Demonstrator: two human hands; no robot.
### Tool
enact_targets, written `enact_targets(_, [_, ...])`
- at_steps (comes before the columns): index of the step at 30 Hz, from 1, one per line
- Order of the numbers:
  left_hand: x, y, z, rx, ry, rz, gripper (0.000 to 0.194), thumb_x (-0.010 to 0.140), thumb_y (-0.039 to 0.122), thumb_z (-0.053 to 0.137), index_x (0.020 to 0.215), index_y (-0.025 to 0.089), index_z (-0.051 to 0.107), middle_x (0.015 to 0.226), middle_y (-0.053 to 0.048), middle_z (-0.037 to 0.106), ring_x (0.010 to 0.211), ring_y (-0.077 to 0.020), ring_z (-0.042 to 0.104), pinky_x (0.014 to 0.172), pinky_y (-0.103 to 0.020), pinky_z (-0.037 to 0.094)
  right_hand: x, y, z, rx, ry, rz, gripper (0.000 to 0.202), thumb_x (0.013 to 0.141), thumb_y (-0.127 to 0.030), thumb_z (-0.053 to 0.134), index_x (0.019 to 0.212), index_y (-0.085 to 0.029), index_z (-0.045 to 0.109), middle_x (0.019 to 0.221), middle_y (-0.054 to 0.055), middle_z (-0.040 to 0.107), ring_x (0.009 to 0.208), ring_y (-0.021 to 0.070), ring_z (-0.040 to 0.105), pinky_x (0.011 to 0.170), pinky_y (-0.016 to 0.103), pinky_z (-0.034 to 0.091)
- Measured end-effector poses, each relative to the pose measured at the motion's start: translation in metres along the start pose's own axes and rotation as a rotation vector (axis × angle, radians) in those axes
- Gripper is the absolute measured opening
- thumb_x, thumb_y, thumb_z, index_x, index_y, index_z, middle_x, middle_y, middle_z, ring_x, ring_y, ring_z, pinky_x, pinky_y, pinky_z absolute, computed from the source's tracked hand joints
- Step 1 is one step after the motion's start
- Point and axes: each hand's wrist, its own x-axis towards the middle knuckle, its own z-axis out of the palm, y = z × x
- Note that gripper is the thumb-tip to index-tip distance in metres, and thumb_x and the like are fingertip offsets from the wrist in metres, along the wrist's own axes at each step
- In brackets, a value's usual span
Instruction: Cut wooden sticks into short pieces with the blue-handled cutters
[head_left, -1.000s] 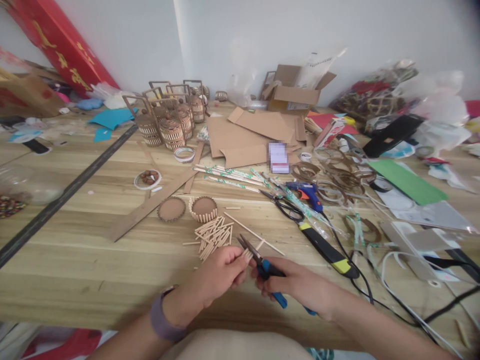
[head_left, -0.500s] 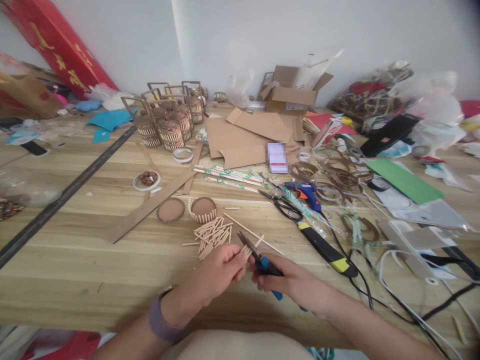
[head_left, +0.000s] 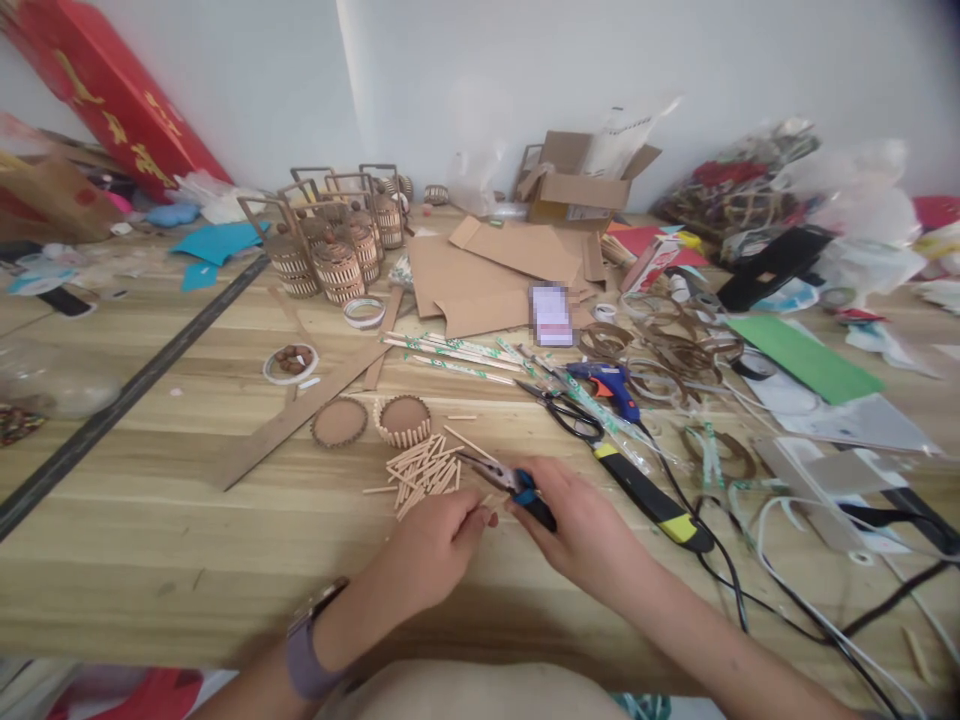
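Note:
My right hand [head_left: 574, 520] is closed around the blue-and-black handles of a pair of pliers [head_left: 499, 475], whose jaws point left over the wooden sticks. Close beside it, my left hand [head_left: 442, 540] pinches short wooden sticks [head_left: 491, 502] between thumb and fingers; how many is hidden. A loose pile of cut sticks [head_left: 420, 472] lies just beyond the left hand. Behind the pile stands a round base edged with upright sticks [head_left: 403, 420], and left of it lies a flat brown disc with a dark rim [head_left: 340, 422].
Scissors [head_left: 574, 418], a blue glue gun [head_left: 611, 388] and a black-yellow tool [head_left: 652, 500] with cables lie to the right. Small lidded baskets with tall handles [head_left: 341, 268] stand at the back left. Cardboard sheets [head_left: 487, 280] and a phone [head_left: 551, 314] lie behind.
The pliers have swung left and away from the sticks in my left hand, with my right hand raised and turned. My left hand has shifted slightly and its back faces up more.

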Motion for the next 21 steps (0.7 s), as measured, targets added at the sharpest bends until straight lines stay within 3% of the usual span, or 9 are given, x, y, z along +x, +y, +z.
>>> enact_targets(5, [0.001,0.001,0.007,0.249,0.016,-0.030,0.026,0.093,0.023,0.035,0.095,0.018,0.061,0.092,-0.011,0.070,0.091,-0.0251,0.064,0.080,-0.033,0.044,0.003,-0.001,0.015,-0.208,-0.038,0.089,0.009,0.087,-0.024,0.046,0.090,-0.018,0.052,0.088,0.011,0.065,0.082,0.0260,0.060,0.068,0.032,0.042])
enact_targets(12, [0.008,0.003,0.013,0.595,-0.009,-0.117,0.033,0.094,0.015,0.028,0.098,0.014,0.061,0.091,-0.016,0.070,0.086,-0.0272,0.066,0.075,-0.036,0.046,0.014,-0.005,0.024,-0.233,-0.090,0.223,0.008,0.086,-0.022,0.048,0.091,-0.017,0.052,0.090,0.013,0.066,0.084,0.0265,0.062,0.065,0.030,0.037])
enact_targets(21, [0.008,0.008,0.007,0.722,0.022,-0.155,0.035,0.081,0.000,0.036,0.102,0.011,0.062,0.098,-0.018,0.068,0.090,-0.0284,0.065,0.079,-0.040,0.048,0.028,-0.008,0.034,-0.251,-0.121,0.277,0.008,0.088,-0.024,0.050,0.092,-0.017,0.052,0.093,0.012,0.068,0.084,0.0249,0.063,0.062,0.028,0.034])
